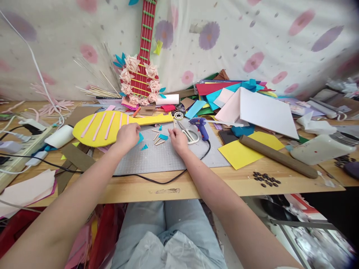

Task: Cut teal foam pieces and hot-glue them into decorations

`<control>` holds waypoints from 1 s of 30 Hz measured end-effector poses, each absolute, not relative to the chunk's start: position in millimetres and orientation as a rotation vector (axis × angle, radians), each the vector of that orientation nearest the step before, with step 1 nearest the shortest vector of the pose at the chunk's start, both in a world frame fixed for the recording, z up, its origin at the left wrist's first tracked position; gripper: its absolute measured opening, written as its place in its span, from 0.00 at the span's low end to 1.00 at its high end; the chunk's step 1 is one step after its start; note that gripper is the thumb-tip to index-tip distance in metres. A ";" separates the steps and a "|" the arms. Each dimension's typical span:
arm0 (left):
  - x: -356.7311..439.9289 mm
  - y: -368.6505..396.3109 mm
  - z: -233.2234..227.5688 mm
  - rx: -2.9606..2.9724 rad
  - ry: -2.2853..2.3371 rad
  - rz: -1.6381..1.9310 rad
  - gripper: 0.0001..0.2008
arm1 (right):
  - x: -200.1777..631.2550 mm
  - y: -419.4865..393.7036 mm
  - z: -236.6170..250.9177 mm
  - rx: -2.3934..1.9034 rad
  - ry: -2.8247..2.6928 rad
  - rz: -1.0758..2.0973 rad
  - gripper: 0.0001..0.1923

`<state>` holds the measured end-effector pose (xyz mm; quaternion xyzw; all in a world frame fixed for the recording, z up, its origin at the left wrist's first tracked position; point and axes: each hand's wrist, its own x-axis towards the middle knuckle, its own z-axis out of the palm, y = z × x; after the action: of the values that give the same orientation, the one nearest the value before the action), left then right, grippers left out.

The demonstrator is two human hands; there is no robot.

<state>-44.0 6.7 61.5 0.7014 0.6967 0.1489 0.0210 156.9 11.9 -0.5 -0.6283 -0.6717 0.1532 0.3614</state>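
My left hand (pixel 127 136) rests on the grey cutting mat (pixel 168 158) beside a yellow foam guitar shape (pixel 101 127) with pink strips, its fingers closed on a small teal foam piece (pixel 140 138). My right hand (pixel 178 141) lies on the mat with fingertips pinched near short wooden sticks (pixel 157 140) and another teal scrap (pixel 163 137). A further teal scrap (pixel 144 147) lies between the hands. Whether the right fingers hold anything is too small to tell.
Scissors (pixel 188 133) and a blue glue gun (pixel 200 126) with a black cord lie right of my right hand. A pile of coloured foam sheets (pixel 241 101), a brown roll (pixel 277 156), a yellow sheet (pixel 246 149), a power strip (pixel 19 149) and a red decorated guitar (pixel 141 74) surround the mat.
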 end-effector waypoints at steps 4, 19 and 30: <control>-39.0 11.0 70.1 1.675 1.751 0.705 0.13 | 149.1 -1.9 5.3 -1.199 -1.936 0.423 0.18; -26.0 13.8 34.7 1.155 1.388 0.706 0.15 | 141.3 -7.6 1.3 -0.919 -2.303 0.336 0.15; -27.6 -1.3 29.8 1.212 1.236 1.148 0.27 | 143.1 -3.1 -0.8 -1.207 -2.123 0.510 0.13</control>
<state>-27.6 -1.3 29.8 0.5027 0.5128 0.4762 0.5076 143.1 -3.1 -0.8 -0.4587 -0.8069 0.1939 0.3176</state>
